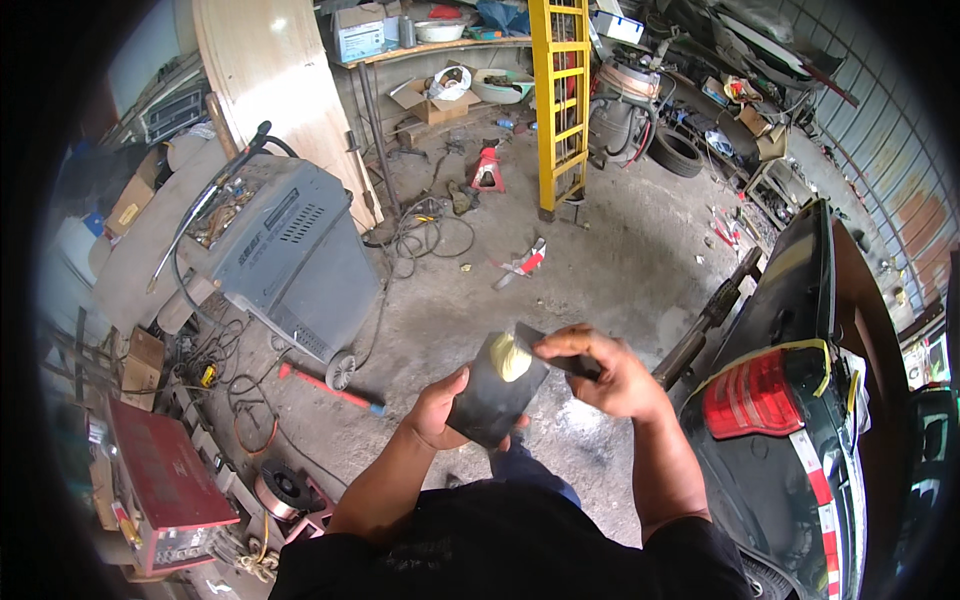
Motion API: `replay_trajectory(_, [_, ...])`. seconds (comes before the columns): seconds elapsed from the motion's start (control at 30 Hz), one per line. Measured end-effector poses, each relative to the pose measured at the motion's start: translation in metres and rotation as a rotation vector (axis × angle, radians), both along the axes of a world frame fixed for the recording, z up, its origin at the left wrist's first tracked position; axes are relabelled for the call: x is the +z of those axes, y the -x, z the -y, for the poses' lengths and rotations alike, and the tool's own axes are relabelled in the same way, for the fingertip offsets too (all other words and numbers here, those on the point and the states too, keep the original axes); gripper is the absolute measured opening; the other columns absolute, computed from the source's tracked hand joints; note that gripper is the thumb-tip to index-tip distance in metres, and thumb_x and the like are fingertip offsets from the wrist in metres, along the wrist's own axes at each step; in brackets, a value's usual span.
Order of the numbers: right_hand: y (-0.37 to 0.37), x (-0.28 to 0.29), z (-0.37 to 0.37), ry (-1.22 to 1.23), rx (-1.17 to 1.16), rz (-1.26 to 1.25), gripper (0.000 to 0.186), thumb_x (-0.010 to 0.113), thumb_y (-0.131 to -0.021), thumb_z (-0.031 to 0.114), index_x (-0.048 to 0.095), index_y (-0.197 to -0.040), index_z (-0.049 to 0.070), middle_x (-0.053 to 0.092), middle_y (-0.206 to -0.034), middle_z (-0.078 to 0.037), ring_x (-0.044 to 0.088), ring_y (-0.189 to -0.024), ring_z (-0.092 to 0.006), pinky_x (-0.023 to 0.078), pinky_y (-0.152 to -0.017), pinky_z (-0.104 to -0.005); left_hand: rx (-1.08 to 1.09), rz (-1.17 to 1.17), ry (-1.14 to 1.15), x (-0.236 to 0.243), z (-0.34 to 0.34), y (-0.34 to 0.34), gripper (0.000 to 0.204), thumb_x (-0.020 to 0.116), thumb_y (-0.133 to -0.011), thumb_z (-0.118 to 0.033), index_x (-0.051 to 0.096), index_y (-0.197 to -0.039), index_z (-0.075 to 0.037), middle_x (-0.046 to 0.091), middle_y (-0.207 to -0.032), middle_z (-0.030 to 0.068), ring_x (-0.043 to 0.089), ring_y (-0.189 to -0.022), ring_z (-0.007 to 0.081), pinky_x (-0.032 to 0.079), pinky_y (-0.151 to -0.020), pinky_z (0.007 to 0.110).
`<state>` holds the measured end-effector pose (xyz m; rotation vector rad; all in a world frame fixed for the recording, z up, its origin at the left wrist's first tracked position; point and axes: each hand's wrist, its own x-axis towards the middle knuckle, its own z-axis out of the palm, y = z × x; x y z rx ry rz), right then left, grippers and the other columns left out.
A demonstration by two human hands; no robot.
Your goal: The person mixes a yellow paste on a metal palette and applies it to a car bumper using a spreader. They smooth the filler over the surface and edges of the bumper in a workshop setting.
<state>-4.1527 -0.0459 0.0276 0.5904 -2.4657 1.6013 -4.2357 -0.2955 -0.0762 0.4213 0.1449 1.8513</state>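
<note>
My left hand (438,412) grips a dark flat board (488,408), thumb on its near-left edge and fingertips showing under the lower right. A mound of pale yellow paste (511,357) lies on the board's far end. In my right hand (618,375) is a dark flat spreader (580,366), its edge close to the paste. Whether the spreader touches the paste I cannot make out. Both hands are held in front of my body, above the concrete floor.
On the right stands a dark green vehicle with a red tail light (752,395). A grey wheeled machine (290,245) with cables is at the left, near a red-handled hammer (330,388) and red box (165,470). Beyond are a yellow ladder (557,100), a red jack stand (487,170) and a tire (676,150).
</note>
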Motion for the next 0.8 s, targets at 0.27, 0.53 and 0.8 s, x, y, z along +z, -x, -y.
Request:
replay_trajectory(0.27, [0.092, -0.01, -0.051, -0.242, -0.397, -0.218, 0.053, 0.062, -0.075, -0.009, 0.063, -0.127, 0.003, 0.068, -0.119, -0.019, 0.064, -0.111, -0.0362, 0.052, -0.096, -0.0414, 0.609, -0.356, 0.348, 0.0, -0.114, 0.084, 0.063, 0.042, -0.106, -0.05, 0.035, -0.153, -0.009, 0.051, -0.147, 0.0106, 0.053, -0.131, 0.0272, 0.048, -0.102, 0.047])
replay_trajectory(0.53, [0.16, 0.009, -0.106, -0.145, -0.398, -0.096, 0.052, 0.062, -0.079, -0.01, 0.062, -0.129, 0.004, 0.069, -0.117, -0.016, 0.069, -0.104, -0.0308, 0.055, -0.09, -0.0363, 0.868, -0.651, 0.407, -0.01, -0.182, 0.161, 0.057, 0.041, -0.111, -0.033, 0.033, -0.156, 0.001, 0.052, -0.143, 0.0068, 0.052, -0.124, 0.0156, 0.041, -0.106, 0.033])
replay_trajectory(0.8, [0.214, 0.032, -0.166, -0.209, -0.261, -0.276, 0.059, 0.059, -0.066, -0.011, 0.068, -0.123, 0.002, 0.07, -0.119, -0.013, 0.064, -0.115, -0.0334, 0.053, -0.098, -0.0412, 0.0, -0.157, 0.082, 0.004, -0.206, 0.274, 0.066, 0.046, -0.103, -0.051, 0.037, -0.151, -0.007, 0.055, -0.14, 0.0193, 0.056, -0.124, 0.0462, 0.056, -0.082, 0.063])
